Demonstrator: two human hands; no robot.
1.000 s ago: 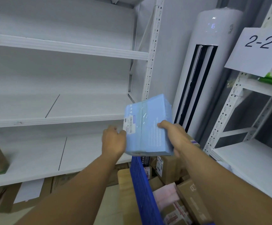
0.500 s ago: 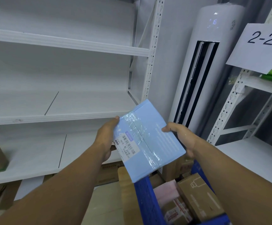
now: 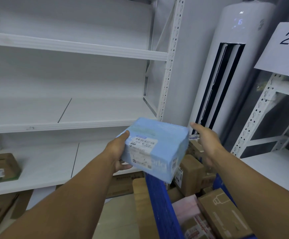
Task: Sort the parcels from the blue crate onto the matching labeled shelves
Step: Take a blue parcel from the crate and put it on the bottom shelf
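A light blue box [image 3: 155, 149] with a white barcode label on its top hangs above the blue crate [image 3: 161, 200]. My left hand [image 3: 118, 152] grips its left end, thumb on top and fingers underneath. My right hand [image 3: 206, 142] is off the box, just to its right, with fingers spread and relaxed. Inside the crate lie several brown cardboard parcels [image 3: 223, 216] and a pink soft parcel [image 3: 186, 211]. The white shelf unit [image 3: 71, 125] stands in front and to the left.
A brown parcel [image 3: 0, 167] lies on the low shelf at far left. A tall white air conditioner [image 3: 226, 69] stands behind the crate. To the right is a second rack [image 3: 267, 100] with a paper sign reading 2-2 [image 3: 285, 49]. Cardboard boxes [image 3: 126, 185] sit under the lowest shelf.
The box has been turned so its labelled face points up. My right hand has let go and drawn away to the right; my left hand alone holds the box now.
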